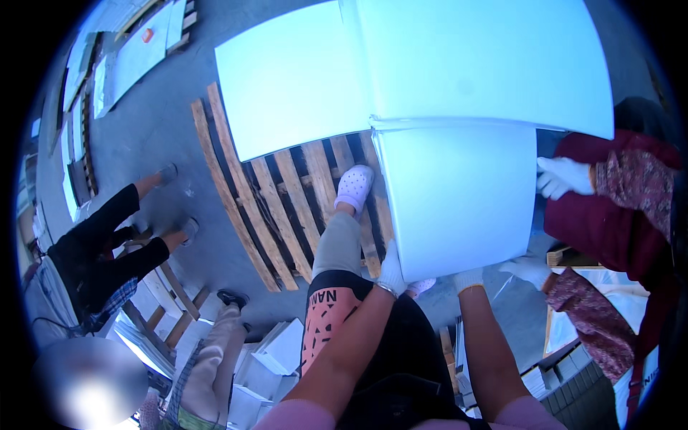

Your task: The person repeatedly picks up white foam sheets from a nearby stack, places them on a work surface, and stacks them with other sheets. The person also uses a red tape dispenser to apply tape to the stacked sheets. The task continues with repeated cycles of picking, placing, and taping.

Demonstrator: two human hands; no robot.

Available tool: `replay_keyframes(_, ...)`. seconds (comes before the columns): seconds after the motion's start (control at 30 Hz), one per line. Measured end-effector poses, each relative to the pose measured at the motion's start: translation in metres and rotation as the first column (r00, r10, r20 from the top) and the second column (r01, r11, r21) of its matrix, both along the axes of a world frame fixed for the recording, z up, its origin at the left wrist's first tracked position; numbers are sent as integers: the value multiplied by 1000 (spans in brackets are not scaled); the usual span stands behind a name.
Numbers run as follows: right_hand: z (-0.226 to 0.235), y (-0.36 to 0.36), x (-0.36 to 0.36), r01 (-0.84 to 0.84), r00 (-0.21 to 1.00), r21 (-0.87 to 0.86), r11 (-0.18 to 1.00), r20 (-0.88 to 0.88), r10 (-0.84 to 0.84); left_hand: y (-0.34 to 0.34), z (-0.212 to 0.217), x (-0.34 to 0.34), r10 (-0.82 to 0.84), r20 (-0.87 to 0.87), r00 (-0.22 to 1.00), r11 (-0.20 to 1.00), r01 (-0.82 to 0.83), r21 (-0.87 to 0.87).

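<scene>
A large white cardboard sheet (459, 201) with creased panels spreads out in front of me, its far panels reaching over a wooden pallet. My left hand (391, 272), in a white glove, grips the sheet's near left corner, the thumb side lying along the edge. Under the near edge, my gloved right hand (469, 279) holds the same sheet, with its fingers mostly hidden beneath it. To the right, a co-worker's gloved hand (566, 177) is at the sheet's right edge. The co-worker's other gloved hand (527, 271) is by the near right corner.
My foot in a pale clog (354, 188) stands on the slatted wooden pallet (287, 193). Two other people are on the left, one in black trousers (107, 244). White stacked panels (276, 355) lie at the lower left. More pallets with white sheets (140, 57) stand at the far left.
</scene>
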State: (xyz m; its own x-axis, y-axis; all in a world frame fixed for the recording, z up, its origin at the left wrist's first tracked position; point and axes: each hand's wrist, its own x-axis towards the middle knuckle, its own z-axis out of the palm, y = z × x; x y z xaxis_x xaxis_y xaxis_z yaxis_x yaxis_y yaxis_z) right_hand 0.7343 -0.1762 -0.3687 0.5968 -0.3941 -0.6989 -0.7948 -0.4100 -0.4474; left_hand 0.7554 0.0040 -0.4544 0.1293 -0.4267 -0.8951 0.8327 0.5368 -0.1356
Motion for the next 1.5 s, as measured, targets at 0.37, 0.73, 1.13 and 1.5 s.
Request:
replay_keyframes(0.37,106,-4,-122,711,554,652,262,-291,-780,83,162,75,-153,480,864,983,183,-15)
replay_keyframes(0.73,211,-27,-441,834,437,398,383,-53,-898,172,284,-33,-265,430,863,955,173,241)
replay_keyframes(1.13,158,316,-686,920,-131,286,-267,-418,-899,128,245,-86,-838,530,128,402,801,443)
replay_keyframes(1.5,113,585,-632,726,-364,491,-482,-320,-875,305,216,-71,-96,122,-988,-543,154,826)
